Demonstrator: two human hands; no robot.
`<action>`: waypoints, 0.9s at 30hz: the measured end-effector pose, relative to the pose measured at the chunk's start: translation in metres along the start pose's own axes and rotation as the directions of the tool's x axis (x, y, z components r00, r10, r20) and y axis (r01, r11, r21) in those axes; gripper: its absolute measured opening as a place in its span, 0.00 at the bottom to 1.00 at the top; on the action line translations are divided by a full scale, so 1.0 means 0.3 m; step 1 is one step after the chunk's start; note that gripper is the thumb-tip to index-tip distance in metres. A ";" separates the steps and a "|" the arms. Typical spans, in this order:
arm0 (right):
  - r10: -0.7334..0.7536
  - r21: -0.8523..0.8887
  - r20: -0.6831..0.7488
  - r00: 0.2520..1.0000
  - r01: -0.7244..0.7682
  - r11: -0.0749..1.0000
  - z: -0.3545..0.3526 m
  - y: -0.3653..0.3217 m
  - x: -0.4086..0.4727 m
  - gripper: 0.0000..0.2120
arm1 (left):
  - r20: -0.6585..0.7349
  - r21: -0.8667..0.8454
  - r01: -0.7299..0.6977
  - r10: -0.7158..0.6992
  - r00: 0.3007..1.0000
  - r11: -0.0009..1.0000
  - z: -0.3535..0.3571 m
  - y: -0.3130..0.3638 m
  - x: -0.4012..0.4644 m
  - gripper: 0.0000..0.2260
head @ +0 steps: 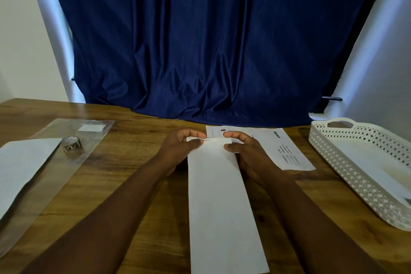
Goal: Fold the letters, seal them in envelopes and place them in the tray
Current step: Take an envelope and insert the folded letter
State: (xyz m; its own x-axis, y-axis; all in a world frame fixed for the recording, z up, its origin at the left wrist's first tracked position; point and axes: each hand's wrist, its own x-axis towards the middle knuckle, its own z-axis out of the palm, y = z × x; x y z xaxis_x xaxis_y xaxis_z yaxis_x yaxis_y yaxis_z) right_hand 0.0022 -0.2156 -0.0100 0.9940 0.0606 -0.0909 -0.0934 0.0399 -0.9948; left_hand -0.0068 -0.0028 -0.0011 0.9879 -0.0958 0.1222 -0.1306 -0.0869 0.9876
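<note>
Far left: spare white paper sheet (24, 162) and small tape roll (72, 143) on a clear plastic sleeve (89, 131). Centre: my left hand (180, 147) and right hand (244, 151) each pinched the far flap of the long white paper envelope (220, 202) lying on the brown wooden table (138, 140). Judged best: press flap flat, crease evenly outward. Right: printed white letter (287, 149), white perforated plastic tray (347, 162).

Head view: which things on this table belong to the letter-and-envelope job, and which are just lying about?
Part of the job:
- long white envelope, its far end pinched by left hand and right hand
- printed letter
- white tray, paper already inside
- tape roll
- white sheet at left

Lying about:
- clear plastic sleeve
- blue curtain
</note>
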 end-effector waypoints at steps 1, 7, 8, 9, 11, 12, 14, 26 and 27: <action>-0.003 -0.002 -0.015 1.000 0.003 1.000 -0.002 0.001 0.000 0.14 | -0.001 -0.008 0.009 -0.009 1.000 1.000 0.001 0.000 -0.001 0.03; 0.002 -0.042 -0.061 0.998 -0.005 0.999 0.001 -0.007 -0.013 0.02 | 0.019 -0.078 -0.017 0.019 1.000 0.997 0.000 0.000 -0.006 0.07; 0.005 -0.064 -0.065 0.998 -0.009 0.998 0.000 -0.008 -0.015 0.06 | 0.025 -0.079 -0.016 0.018 1.000 0.997 0.001 -0.002 -0.007 0.06; -0.003 -0.092 -0.069 0.998 -0.003 0.996 -0.002 -0.004 -0.015 0.12 | 0.036 -0.075 -0.010 0.013 0.999 0.997 0.003 -0.003 -0.007 0.05; -0.012 -0.129 -0.074 0.997 0.003 0.992 -0.009 0.003 -0.007 0.20 | 0.076 -0.066 -0.004 0.010 0.997 0.998 0.008 -0.004 -0.007 0.04; 0.000 -0.125 -0.073 0.997 -0.010 0.992 -0.013 0.004 -0.005 0.20 | 0.100 -0.062 -0.002 0.008 0.995 0.998 0.012 -0.004 -0.008 0.06; 0.042 -0.137 -0.053 0.998 -0.048 0.989 -0.012 -0.004 -0.015 0.17 | 0.149 -0.046 -0.004 0.011 0.989 0.999 0.018 -0.007 -0.009 0.09; -0.010 -0.342 0.019 1.000 0.015 0.939 -0.015 0.002 -0.028 0.13 | 0.149 -0.012 -0.015 0.017 0.989 1.000 0.036 -0.016 -0.006 0.10; -0.008 -0.342 0.014 1.000 0.012 0.940 -0.014 0.004 -0.024 0.13 | 0.143 0.004 -0.025 0.024 0.989 1.000 0.035 -0.016 -0.004 0.10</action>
State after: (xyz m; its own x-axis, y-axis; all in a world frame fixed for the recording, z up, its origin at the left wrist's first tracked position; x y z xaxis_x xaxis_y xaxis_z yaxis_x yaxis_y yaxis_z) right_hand -0.0049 -0.2201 -0.0106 0.9939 0.0741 -0.0823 -0.0562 -0.3027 -0.9514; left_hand -0.0083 -0.0128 -0.0070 0.9623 -0.2385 0.1307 -0.1556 -0.0889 0.9838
